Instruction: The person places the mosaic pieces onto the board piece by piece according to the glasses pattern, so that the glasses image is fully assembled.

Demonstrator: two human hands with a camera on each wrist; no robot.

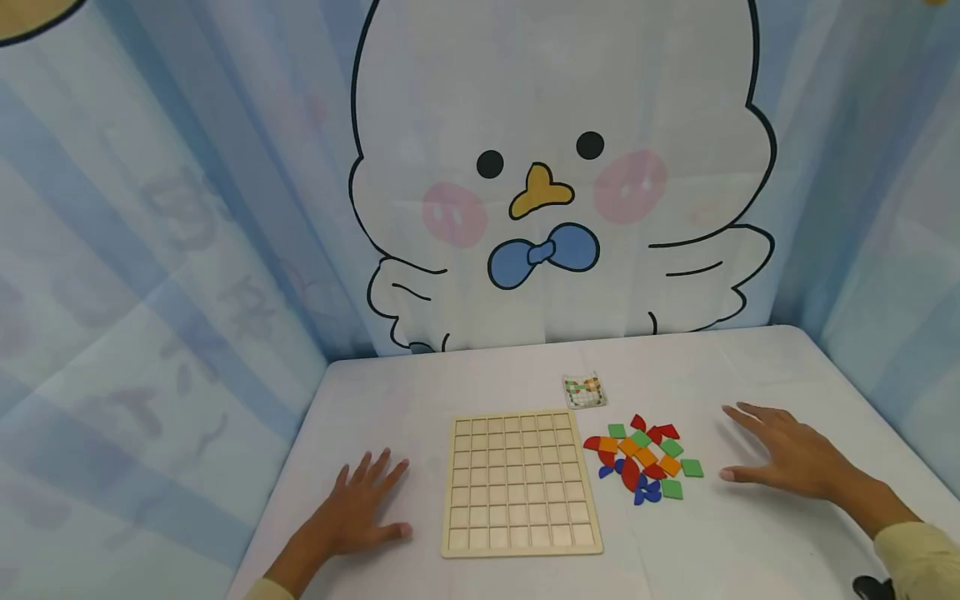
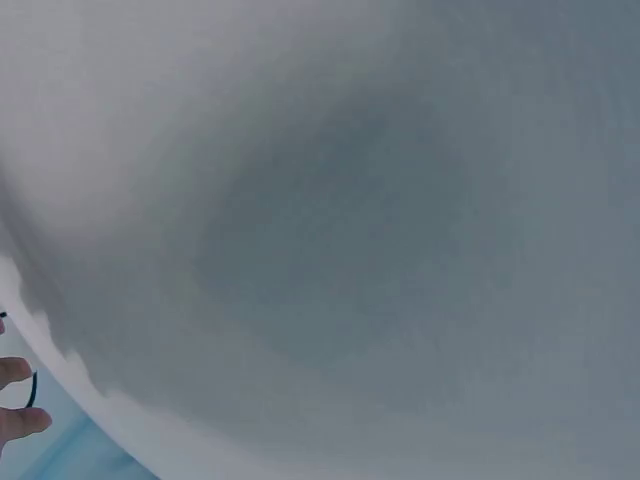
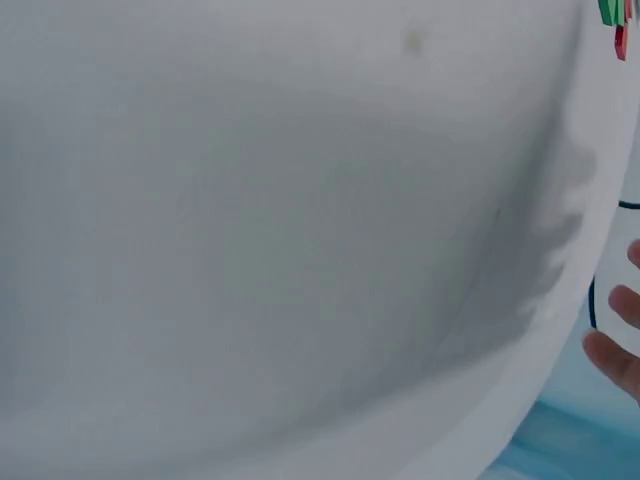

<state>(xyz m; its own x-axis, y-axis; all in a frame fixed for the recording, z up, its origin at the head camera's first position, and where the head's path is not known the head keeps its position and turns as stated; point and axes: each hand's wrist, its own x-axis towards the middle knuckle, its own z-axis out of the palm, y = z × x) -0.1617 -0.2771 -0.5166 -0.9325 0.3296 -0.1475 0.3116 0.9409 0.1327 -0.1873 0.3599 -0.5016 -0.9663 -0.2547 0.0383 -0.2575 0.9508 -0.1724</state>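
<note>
In the head view a pale wooden grid board (image 1: 521, 483) lies flat in the middle of the white table, its square cells bare. Right of it is a loose cluster of flat coloured pieces: green parallelograms (image 1: 692, 468), orange squares (image 1: 645, 457), red pieces (image 1: 631, 474) and small blue ones (image 1: 606, 472). The left hand (image 1: 358, 508) is spread left of the board, fingers straight, holding nothing. To the right of the pieces, the right hand (image 1: 791, 454) hovers with fingers extended and thumb apart, also without anything in it. Only fingertips (image 3: 612, 355) show in the right wrist view.
A small patterned card (image 1: 584, 390) lies behind the board, near its far right corner. The white tabletop (image 1: 405, 400) ends at a curtain (image 1: 540, 308) with a cartoon bird. A black object (image 1: 872, 587) sits by the right sleeve at the near edge.
</note>
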